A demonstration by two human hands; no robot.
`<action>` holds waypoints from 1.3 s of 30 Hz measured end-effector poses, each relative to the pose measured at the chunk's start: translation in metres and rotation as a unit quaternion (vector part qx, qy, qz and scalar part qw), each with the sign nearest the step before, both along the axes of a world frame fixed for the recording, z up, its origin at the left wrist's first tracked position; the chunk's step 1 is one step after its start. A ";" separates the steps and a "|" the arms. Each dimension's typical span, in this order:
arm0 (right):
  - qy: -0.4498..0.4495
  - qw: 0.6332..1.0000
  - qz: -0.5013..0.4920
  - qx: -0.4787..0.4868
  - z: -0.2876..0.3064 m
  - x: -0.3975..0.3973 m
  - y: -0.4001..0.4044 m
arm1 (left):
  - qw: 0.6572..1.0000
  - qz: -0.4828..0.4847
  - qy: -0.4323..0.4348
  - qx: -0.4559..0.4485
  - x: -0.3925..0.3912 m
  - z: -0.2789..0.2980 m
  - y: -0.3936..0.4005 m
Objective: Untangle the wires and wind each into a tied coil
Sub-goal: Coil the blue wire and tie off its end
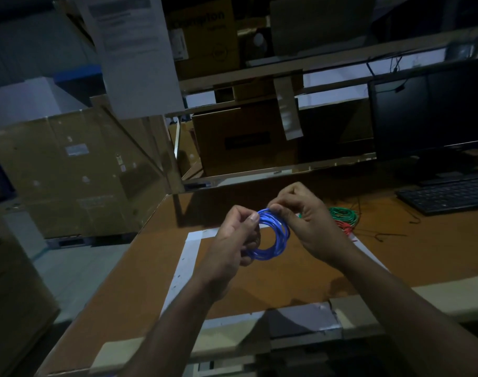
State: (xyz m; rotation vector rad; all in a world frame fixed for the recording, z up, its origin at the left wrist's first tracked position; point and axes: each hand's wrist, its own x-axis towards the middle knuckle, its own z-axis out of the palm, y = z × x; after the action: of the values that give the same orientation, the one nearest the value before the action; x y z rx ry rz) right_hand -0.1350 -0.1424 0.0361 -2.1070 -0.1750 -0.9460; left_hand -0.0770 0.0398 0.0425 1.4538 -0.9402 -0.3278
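Above the middle of the brown table (140, 268), held up between two hands, hangs a blue wire coil (273, 235), several loops lying together in one ring that faces the camera. The left hand (232, 240) grips the ring's left side, thumb on the front near the top and the other fingers curled round behind the loops lower down. The right hand (306, 221) holds the top right of the ring, its fingertips (276, 208) bunched and pinching the strands there, the remaining fingers curled above. Both forearms reach in from the near edge of the table.

Just behind the right hand, lying on the table, is a green wire coil (344, 214), and touching its near side a red wire (345, 227) in a looser bundle; the hand hides part of both. Thin dark wires (382, 235) trail across the tabletop to the right of them. White tape strips (189, 257) mark out a rectangle on the table beneath the hands.

Farther right stand a black keyboard (447, 194) and, behind it, a dark monitor (428, 115). Cardboard boxes (69, 170) fill the left side and the shelves at the back, and a printed paper sheet (134, 50) hangs at the upper left.
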 end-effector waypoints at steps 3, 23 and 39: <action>0.004 0.997 0.041 0.071 0.003 -0.001 0.003 | 1.000 -0.005 0.006 -0.013 -0.002 0.000 0.000; 0.160 0.961 0.128 0.183 -0.001 -0.008 0.025 | 0.985 0.116 -0.125 -0.018 0.015 -0.013 -0.016; -0.008 0.970 0.003 0.244 -0.020 0.002 0.036 | 0.982 0.068 0.120 -0.130 0.005 -0.012 -0.022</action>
State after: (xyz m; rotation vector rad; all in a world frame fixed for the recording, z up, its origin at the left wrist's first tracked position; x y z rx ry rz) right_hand -0.1335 -0.1068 0.0162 -1.6430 0.0429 -0.8951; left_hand -0.0716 0.0181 0.0303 1.1996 -0.6583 -0.2618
